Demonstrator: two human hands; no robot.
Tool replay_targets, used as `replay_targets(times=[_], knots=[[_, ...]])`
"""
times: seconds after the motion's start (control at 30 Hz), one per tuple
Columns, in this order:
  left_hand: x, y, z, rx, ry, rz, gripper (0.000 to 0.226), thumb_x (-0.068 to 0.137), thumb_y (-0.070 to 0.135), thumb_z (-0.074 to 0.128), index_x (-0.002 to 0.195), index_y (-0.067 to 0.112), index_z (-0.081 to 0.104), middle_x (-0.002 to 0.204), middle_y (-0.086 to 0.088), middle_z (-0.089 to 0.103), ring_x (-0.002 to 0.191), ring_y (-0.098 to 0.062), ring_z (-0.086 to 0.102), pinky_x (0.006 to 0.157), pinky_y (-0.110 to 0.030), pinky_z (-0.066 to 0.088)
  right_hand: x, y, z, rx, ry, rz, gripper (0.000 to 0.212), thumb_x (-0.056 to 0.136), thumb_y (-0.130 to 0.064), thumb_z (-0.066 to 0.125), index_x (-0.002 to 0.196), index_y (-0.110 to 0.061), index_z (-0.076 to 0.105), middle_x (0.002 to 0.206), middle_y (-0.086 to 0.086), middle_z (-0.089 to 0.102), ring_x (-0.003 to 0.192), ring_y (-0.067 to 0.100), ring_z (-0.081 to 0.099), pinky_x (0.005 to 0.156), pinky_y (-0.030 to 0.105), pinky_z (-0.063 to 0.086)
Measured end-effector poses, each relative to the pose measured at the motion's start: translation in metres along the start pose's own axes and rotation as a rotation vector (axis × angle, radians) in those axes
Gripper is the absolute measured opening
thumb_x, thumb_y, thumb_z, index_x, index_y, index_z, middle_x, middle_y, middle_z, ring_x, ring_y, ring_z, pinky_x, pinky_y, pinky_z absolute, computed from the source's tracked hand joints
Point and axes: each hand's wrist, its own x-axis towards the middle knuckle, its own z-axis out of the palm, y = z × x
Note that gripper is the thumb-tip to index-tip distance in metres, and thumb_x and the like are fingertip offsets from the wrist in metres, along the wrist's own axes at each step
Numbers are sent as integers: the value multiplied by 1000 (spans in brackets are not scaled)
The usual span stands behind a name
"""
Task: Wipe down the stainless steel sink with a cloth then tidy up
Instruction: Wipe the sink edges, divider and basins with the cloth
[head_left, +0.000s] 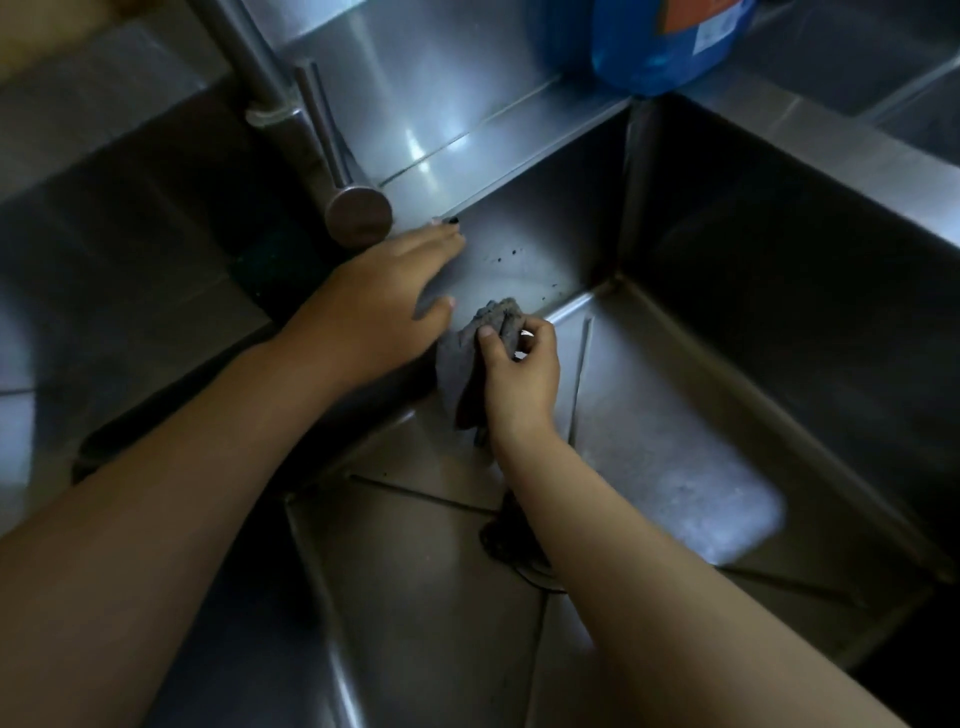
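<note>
The deep stainless steel sink (753, 322) fills the middle and right of the head view. My right hand (519, 379) is down inside it, shut on a crumpled grey cloth (472, 353) pressed against the far left wall near the bottom corner. Dark specks (511, 254) dot that wall just above the cloth. My left hand (384, 301) lies flat with fingers spread on the sink's left rim and upper wall, right beside the cloth. The drain (514, 545) is partly hidden under my right forearm.
A steel faucet (332, 156) leans over the sink's left rim, its round end just above my left hand. A blue bottle with an orange label (660, 41) stands on the ledge behind the sink. A second basin's edge (914, 104) shows at the far right.
</note>
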Motion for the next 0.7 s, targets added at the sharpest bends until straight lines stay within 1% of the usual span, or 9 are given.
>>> replay_targets(times=[0.07,0.1,0.17,0.27,0.37,0.43,0.53,0.63,0.7], knots=[[3,-2,1,9,-5,17,57,81,26,47,135,8,44,144,-8,41,134,-9,30,104,-3,8,4,-3,1,22,-11,2,17,85,-20,64,97,-23,51,112,9,57,104,23,57,94,40,47],[3,-2,0,3,-12,15,55,83,23,49,135,8,44,144,-7,41,131,-5,29,104,-3,8,5,-5,2,31,-18,8,18,85,-20,64,97,-23,51,113,8,57,104,23,56,94,40,47],[2,-3,-2,-20,-15,-2,55,82,22,50,135,11,44,143,-4,42,129,-2,28,106,-9,15,8,-8,3,52,-20,11,20,86,-21,64,99,-24,50,115,8,57,106,24,56,93,38,47],[1,-6,-4,-43,-3,11,56,79,20,51,135,12,45,142,-3,43,130,-4,31,107,-13,19,9,-12,9,95,-40,18,20,86,-19,64,98,-24,49,107,4,57,104,25,56,87,32,47],[0,-11,-4,-46,-1,57,54,80,12,54,133,10,46,142,-5,43,131,-6,31,107,-7,17,6,-14,19,136,-51,-2,19,85,-18,64,97,-22,50,106,8,58,101,26,57,87,36,49],[0,-14,-4,-40,6,97,52,80,15,50,131,7,47,140,-6,44,130,-8,31,107,-7,16,1,-17,28,165,-57,-64,18,85,-18,66,94,-21,51,108,13,59,96,22,57,85,36,49],[1,-15,-4,-24,9,116,51,80,12,48,131,4,48,140,-9,44,129,-7,30,105,-4,14,-3,-24,48,201,-95,-90,22,81,-20,68,84,-30,49,109,16,57,89,17,54,77,28,46],[2,-17,-5,-15,-20,118,51,80,11,46,131,6,49,142,-9,43,130,-7,29,104,-5,15,-2,-24,59,200,-73,-80,19,71,-32,65,79,-35,47,108,18,55,89,23,55,77,36,49],[4,-19,-5,-17,-39,108,52,79,14,45,131,9,49,143,-7,42,132,-9,32,105,-9,16,4,-18,58,174,-67,-101,22,76,-24,67,83,-30,47,108,18,55,90,19,54,80,34,47]])
